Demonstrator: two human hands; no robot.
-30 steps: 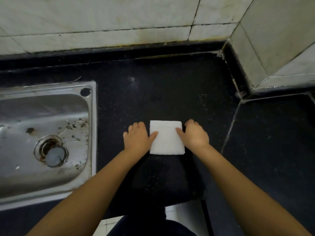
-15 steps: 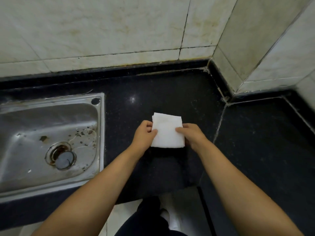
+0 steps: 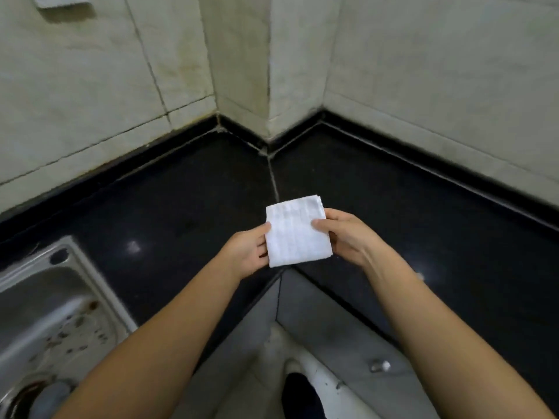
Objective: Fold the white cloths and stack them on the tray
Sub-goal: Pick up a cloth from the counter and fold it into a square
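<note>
i've got a folded white cloth [image 3: 298, 231] held up in the air between both hands, above the inner corner of the black stone table [image 3: 181, 204]. my left hand [image 3: 248, 254] pinches its left edge, thumb on top and the fingers curled beneath, and my right hand [image 3: 344, 235] grasps the right edge the same way. the cloth is a small thick rectangle, its layers squared up, so i judge the folding of this one done and the carrying step in hand. no tray shows anywhere in this view, so the next move calls for finding it first, then keeping the pinch even on both sides so the layers don't slide apart, and setting it down flat. the table is dark, glossy and l-shaped, wrapping round a corner of pale stained wall tiles [image 3: 90, 101] with dark grout lines. a steel sink [image 3: 51, 313] with spotted grime sits sunk in the table at the lower left, well apart from the cloth.
</note>
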